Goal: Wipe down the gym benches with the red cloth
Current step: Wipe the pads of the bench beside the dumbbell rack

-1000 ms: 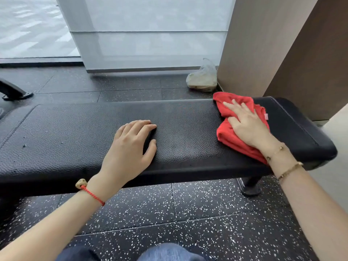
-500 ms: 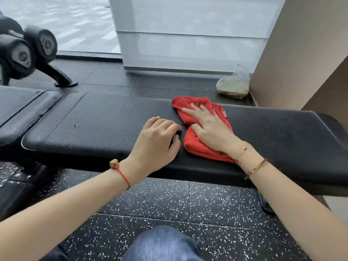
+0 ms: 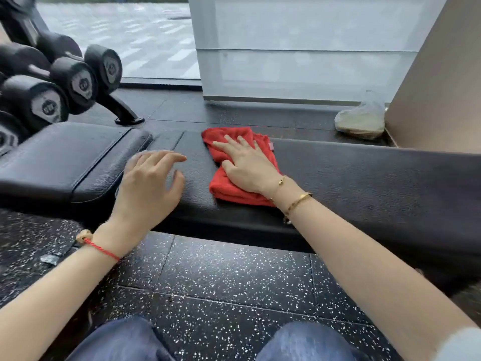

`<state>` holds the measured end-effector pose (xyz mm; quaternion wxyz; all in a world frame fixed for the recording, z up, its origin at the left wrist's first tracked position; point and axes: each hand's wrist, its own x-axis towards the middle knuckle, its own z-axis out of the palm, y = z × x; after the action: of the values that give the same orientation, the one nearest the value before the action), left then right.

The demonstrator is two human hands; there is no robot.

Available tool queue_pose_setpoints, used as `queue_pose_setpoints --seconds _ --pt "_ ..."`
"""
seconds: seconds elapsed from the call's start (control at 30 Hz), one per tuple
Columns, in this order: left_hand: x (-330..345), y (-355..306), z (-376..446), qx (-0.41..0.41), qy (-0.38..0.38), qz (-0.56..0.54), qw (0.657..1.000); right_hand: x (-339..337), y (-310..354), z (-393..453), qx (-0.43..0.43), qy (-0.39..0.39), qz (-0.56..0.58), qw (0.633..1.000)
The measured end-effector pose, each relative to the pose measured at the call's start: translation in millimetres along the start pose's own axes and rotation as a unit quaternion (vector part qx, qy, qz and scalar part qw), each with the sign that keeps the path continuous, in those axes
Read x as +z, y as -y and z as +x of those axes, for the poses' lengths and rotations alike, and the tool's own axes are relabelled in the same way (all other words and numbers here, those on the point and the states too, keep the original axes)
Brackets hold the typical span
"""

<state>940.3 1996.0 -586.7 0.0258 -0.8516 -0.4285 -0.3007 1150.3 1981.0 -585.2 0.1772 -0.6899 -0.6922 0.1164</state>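
Pressing flat, right hand (image 3: 248,169) pins red cloth (image 3: 234,149) to bench (image 3: 364,178).

Black rubber floor (image 3: 234,277) with white speckles, laid in tiles with visible seams. Beyond it, large window (image 3: 145,40) looking onto wet grey paving, daylight coming in. Right of window, frosted glass panel (image 3: 299,48) with a horizontal seam. Right of panel, beige wall (image 3: 442,87). Against wall base, clear plastic bag (image 3: 361,121) with brownish contents on floor. Left of window, rack of black dumbbells (image 3: 78,79), rack foot (image 3: 125,113) resting on floor. Soft, even light, no hard shadows.
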Motion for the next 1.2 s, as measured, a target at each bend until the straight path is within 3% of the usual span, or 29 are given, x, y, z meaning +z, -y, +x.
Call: queue_pose_setpoints --seconds 0.17,0.3,0.43,0.6,0.83,1.0,1.2 --pt "-2.9 48.3 1.7 -0.033 0.023 -0.031 0.999 26.7 56.8 -3.3 -0.058 0.008 0.0 0.998" --pt "3.7 62.2 3.0 -0.032 0.029 -0.062 0.997 27.2 53.2 -42.4 -0.091 -0.006 0.003 0.996" --pt "10.8 71.9 -0.1 -0.026 0.032 -0.083 0.996 15.9 27.6 -51.2 -0.042 -0.025 0.0 0.999" --pt "14.2 72.4 -2.4 -0.026 0.028 -0.09 0.995 7.8 19.5 15.2 0.072 -0.023 -0.01 0.997" --pt "14.1 70.9 -3.1 -0.029 0.025 -0.108 0.993 46.1 84.0 19.9 0.017 -0.046 -0.031 0.998" --pt "13.7 71.5 -3.7 -0.026 0.029 -0.108 0.993 42.2 72.9 -6.4 -0.026 -0.038 -0.03 0.998" --pt "14.3 70.9 -4.7 -0.026 0.028 -0.109 0.993 22.1 40.8 33.9 0.082 -0.036 -0.033 0.995"
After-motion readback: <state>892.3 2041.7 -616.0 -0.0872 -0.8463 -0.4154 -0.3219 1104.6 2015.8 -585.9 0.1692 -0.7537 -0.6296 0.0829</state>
